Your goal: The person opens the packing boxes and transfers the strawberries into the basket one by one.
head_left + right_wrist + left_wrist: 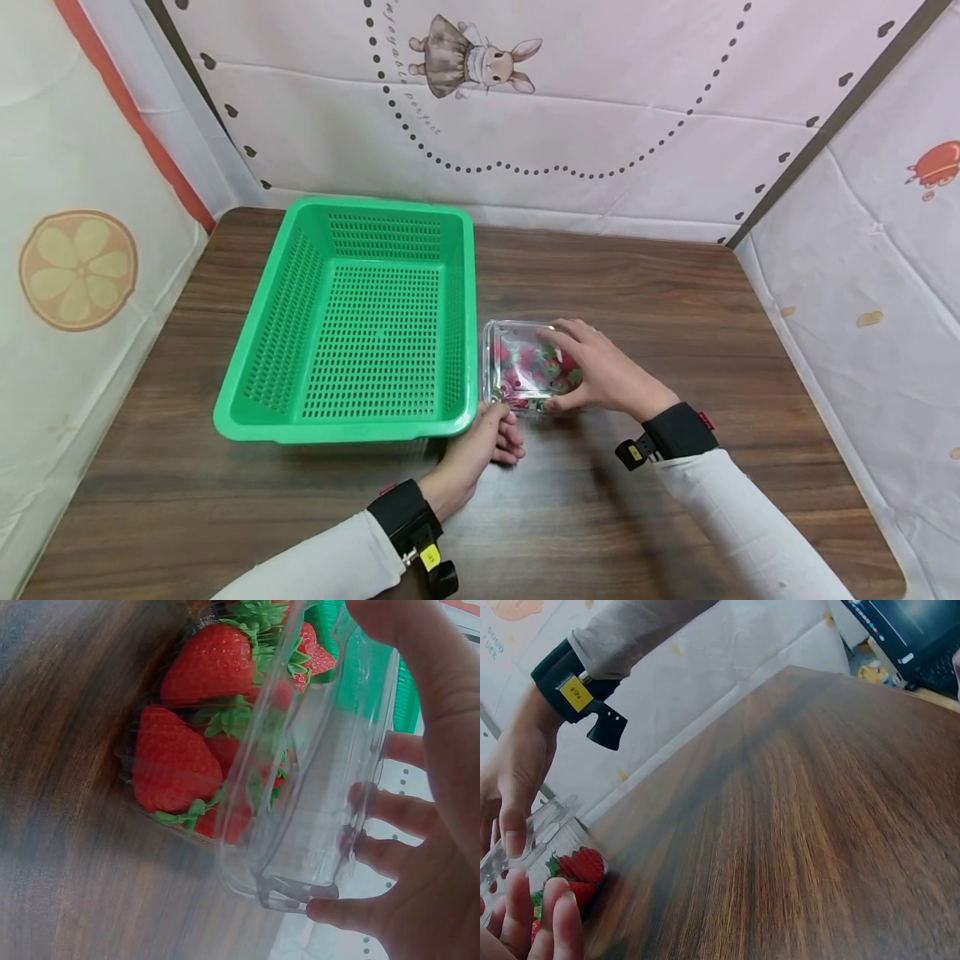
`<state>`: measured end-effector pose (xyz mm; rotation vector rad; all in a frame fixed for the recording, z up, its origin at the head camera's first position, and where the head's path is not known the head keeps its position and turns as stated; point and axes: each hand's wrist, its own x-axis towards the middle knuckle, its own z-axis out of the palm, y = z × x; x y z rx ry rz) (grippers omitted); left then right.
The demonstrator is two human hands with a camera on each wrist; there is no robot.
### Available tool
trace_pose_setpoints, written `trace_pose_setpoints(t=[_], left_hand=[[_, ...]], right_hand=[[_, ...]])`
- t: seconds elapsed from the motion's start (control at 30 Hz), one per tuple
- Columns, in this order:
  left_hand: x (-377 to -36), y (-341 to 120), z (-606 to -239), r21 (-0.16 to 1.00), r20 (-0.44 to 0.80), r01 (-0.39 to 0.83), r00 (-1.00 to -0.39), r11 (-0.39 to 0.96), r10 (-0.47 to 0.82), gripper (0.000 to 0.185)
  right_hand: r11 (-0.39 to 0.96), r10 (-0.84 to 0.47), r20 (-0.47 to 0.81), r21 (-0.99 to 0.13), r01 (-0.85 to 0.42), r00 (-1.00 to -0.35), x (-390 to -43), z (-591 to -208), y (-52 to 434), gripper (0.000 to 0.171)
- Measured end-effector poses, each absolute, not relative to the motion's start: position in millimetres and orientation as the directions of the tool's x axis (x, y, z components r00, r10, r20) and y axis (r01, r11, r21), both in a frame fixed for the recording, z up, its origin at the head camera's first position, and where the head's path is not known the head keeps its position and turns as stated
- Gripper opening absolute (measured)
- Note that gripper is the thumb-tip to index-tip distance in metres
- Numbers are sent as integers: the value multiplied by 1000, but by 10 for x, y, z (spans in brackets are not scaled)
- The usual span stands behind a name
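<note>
A clear plastic clamshell box (517, 354) of red strawberries (210, 664) with green leaves sits on the table, right beside the green basket. From the right, my right hand (611, 371) spans the box's lid (315, 787), thumb on the near edge and fingertips along the far side. The lid slants over the berries in the right wrist view. My left hand (480, 446) pinches the box's near left corner with thumb and forefinger; its other fingers (566, 922) hang loosely bent in front of the box. The left thumb's contact is partly hidden.
An empty green perforated basket (382, 429) stands on the left of the brown wooden table (622, 283). White printed cloth (637, 75) encloses the back and both sides. In the left wrist view a laptop (915, 637) appears past the table's edge.
</note>
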<state>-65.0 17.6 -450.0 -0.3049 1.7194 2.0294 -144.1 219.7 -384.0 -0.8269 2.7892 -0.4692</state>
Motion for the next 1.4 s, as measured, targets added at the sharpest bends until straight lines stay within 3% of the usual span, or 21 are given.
trace_pose_setpoints(t=[0.57,0.8,1.17,1.4], left_hand=[[-642,264,-4472,880,-444,-459,-886,-123,134,16],[-622,253,-4508,878,-457,-466,-884,-107,99,16],[-596,241,-4537,881,-451,-460,-887,-113,98,16],[-591,237,-4533,886,-436,-448,-893,-118,114,17]], right_hand=[[786,-565,-125,-383,-486,-815,-1461,-3771,2218,82],[724,-580,-107,-523,-450,-808,-1535,-3701,2329,74],[758,-587,-163,-454,-468,-793,-1476,-3630,2293,84],[766,-561,-64,-417,-489,-825,-1370,-3472,2328,63]])
